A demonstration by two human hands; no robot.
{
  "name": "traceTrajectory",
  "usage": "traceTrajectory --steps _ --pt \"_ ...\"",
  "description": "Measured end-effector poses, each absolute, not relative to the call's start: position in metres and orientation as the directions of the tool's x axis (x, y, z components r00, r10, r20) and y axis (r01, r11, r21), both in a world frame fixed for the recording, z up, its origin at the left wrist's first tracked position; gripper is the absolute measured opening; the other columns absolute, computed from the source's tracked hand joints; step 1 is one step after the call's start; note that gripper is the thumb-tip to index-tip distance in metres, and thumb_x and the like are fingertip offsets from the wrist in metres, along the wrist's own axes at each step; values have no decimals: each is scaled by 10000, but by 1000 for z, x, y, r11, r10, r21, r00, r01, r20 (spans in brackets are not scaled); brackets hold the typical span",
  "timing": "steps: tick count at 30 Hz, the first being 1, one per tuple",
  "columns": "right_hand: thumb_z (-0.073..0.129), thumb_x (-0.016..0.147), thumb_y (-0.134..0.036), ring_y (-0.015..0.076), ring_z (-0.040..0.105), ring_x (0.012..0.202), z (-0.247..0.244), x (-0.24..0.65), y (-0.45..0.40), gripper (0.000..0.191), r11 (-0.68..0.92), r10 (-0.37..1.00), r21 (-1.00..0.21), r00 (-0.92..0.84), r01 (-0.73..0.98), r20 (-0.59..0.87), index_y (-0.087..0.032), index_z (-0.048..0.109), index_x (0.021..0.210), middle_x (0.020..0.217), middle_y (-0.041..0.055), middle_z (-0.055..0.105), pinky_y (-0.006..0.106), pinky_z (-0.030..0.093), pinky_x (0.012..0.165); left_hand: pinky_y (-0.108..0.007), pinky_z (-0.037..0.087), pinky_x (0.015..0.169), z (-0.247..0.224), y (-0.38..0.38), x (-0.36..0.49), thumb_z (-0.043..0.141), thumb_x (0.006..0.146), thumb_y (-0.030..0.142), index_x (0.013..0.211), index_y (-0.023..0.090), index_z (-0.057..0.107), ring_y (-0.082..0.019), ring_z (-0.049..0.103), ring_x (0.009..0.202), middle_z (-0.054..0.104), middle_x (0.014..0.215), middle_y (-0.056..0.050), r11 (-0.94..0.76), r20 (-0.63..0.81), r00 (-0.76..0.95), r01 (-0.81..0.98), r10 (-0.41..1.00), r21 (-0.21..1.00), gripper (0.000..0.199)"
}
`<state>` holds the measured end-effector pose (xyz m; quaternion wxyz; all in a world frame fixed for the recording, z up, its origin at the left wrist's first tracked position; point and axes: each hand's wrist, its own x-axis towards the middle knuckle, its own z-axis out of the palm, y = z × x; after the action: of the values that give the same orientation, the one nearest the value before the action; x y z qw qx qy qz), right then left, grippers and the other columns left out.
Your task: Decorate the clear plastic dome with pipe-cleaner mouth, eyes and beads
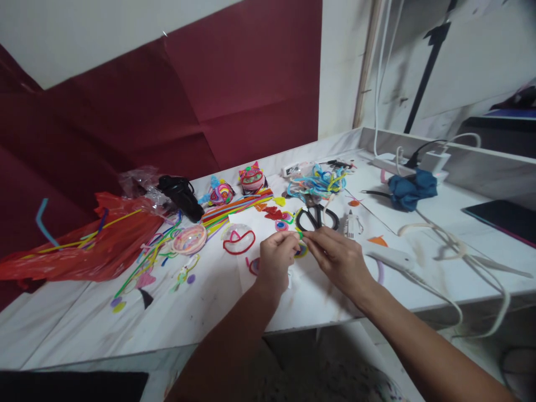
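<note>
Over the white paper [234, 223], my left hand [275, 258] and my right hand [337, 259] meet fingertip to fingertip. Both pinch one small green fuzzy piece [300, 235], which looks like a bit of pipe cleaner; the fingers hide most of it. Just beyond them lie black-handled scissors [317, 218]. A red pipe-cleaner outline [238, 244] rests on the paper, left of my left hand. Beneath my hands, a coiled yellow and blue disc [300, 250] is partly covered. Close to my right wrist is a white glue gun [391, 255] with its cord.
Loose pipe cleaners [238, 209], a red plastic bag [113, 240] and a round container [190, 240] occupy the left. Two colourful figures [252, 177] stand at the back. A blue yarn tangle [314, 184], a blue cloth [412, 190] and white cables [464, 254] lie rightward.
</note>
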<state>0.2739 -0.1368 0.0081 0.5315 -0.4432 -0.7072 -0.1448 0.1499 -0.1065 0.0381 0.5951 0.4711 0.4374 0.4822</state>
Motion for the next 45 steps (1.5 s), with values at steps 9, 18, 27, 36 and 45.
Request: traceTrajectory --steps 9,18,27,36,45 --pt "517 941 -132 146 588 654 12 285 -134 151 592 468 -155 -181 791 865 -103 664 942 733 60 614 243 478 588 -199 147 419 36 -112 148 680 679 354 622 143 594 -43 321 457 486 542 29 109 -77 204 -150 976 983 234" --pt "465 980 -191 131 549 628 28 302 -134 216 669 551 -122 -379 733 743 -136 666 925 718 38 567 237 423 549 -204 254 444 45 -91 126 689 667 286 650 165 675 -66 386 440 529 486 31 -89 16 360 187 933 978 124" --pt "545 930 -147 145 627 655 8 277 -137 144 584 437 -249 -41 773 898 -155 670 1003 766 56 656 249 504 586 -207 129 423 43 -107 147 735 598 343 630 138 595 -20 279 427 464 526 51 131 -92 209 -177 974 976 251" --pt "481 938 -103 153 578 656 4 283 -135 190 580 447 -97 -216 809 868 -115 657 1008 743 65 622 253 475 585 -188 143 413 31 -118 151 752 604 392 659 145 560 -26 329 465 492 587 37 186 -136 179 -303 974 935 317" --pt "427 988 -174 131 564 628 27 306 -133 251 706 569 -102 -476 701 671 -143 676 969 728 43 584 233 416 551 -186 173 386 42 -88 124 733 608 321 669 163 617 -37 341 398 542 516 33 82 -150 424 175 893 981 205"
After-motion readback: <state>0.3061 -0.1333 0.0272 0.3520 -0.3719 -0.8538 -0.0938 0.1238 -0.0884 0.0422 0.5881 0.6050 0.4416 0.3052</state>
